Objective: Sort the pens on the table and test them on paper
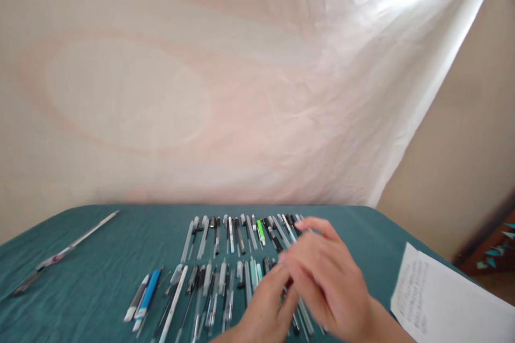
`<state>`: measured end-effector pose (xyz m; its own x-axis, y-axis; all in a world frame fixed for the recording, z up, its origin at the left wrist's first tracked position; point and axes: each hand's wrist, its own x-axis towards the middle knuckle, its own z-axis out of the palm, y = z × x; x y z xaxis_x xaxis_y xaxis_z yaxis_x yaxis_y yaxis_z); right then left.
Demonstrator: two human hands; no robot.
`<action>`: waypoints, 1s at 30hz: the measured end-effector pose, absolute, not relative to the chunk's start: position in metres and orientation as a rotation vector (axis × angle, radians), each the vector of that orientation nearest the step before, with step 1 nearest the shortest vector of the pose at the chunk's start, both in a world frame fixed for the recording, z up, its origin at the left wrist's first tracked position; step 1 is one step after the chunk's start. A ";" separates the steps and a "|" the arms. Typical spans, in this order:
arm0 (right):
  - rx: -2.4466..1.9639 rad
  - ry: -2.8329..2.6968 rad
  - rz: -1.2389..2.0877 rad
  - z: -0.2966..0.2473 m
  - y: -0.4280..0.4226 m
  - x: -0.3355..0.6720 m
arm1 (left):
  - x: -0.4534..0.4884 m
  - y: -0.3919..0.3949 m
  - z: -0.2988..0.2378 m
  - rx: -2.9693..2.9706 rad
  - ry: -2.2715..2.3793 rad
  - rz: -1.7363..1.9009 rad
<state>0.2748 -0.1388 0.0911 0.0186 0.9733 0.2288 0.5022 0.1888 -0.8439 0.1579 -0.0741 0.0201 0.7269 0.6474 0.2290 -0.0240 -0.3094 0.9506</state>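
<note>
Two rows of pens lie side by side on a teal cloth: a far row [241, 233] and a near row [205, 292]. My right hand [328, 281] hovers over the right end of the rows, blurred, its fingers curled and pointing left. My left hand [267, 308] sits just below and left of it, fingertips meeting the right hand over the near pens. Whether the fingers pinch a pen is hidden by blur. A blue pen [148, 293] lies at the left end of the near row.
The teal tablecloth [100, 257] covers the table. A long thin pen or stick [68, 249] lies alone at the far left. A white sheet with writing [438, 300] rests at the right edge. A pale draped sheet [225, 80] hangs behind.
</note>
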 end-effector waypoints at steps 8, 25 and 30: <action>-2.034 -1.390 0.102 0.021 -0.028 0.427 | 0.157 -0.060 0.011 1.853 0.604 0.815; -2.345 -1.270 0.109 -0.047 -0.020 0.454 | 0.159 -0.032 0.000 1.422 0.678 0.786; -2.340 -1.253 0.142 -0.043 -0.023 0.450 | 0.156 -0.025 -0.001 1.150 0.581 0.807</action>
